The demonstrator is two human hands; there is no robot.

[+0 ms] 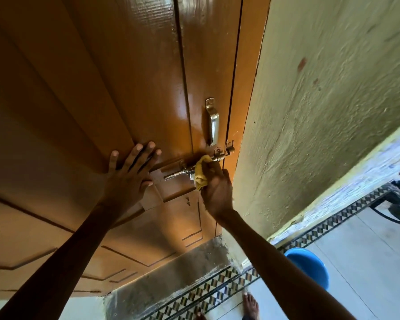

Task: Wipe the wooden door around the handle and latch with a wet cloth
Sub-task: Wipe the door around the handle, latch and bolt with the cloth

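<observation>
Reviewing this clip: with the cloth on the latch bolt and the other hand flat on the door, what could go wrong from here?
1. The yellow cloth is bunched over the latch bolt; it could snag on the bolt's knob or bracket.
2. The right hand works close to the metal hardware, so knuckles may scrape.
3. The left hand presses on glossy paint of the door; it may slip or leave smudges.
</observation>
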